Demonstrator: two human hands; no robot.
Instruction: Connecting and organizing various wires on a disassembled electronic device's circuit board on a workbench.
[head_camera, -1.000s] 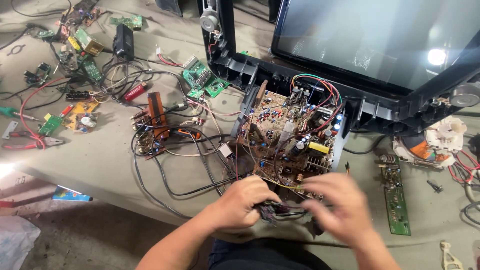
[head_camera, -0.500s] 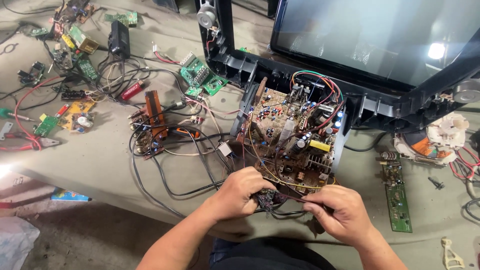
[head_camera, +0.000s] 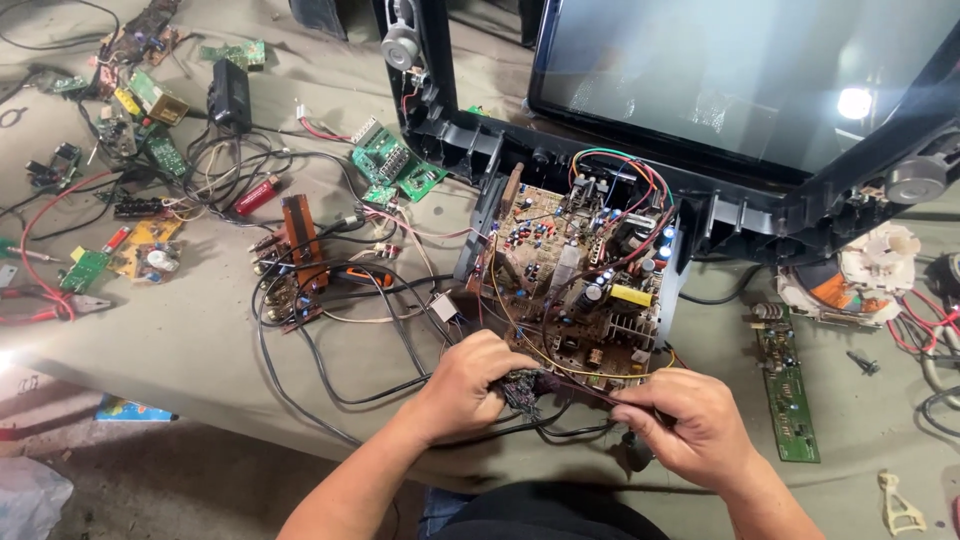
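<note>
A big television set (head_camera: 740, 90) with a grey screen fills the upper right of the frame, lying on the desk (head_camera: 180, 350). Below it, at centre, a brown circuit board (head_camera: 580, 280) stands crowded with parts and coloured wires. Loose black cables (head_camera: 330, 370) loop left of it, near a small brown board (head_camera: 300, 235); green boards (head_camera: 390, 165) lie above. At lower centre, the left hand (head_camera: 470, 385) and right hand (head_camera: 690, 425) pinch a dark wire bundle (head_camera: 545, 388) at the board's near edge, fingers closed on it.
</note>
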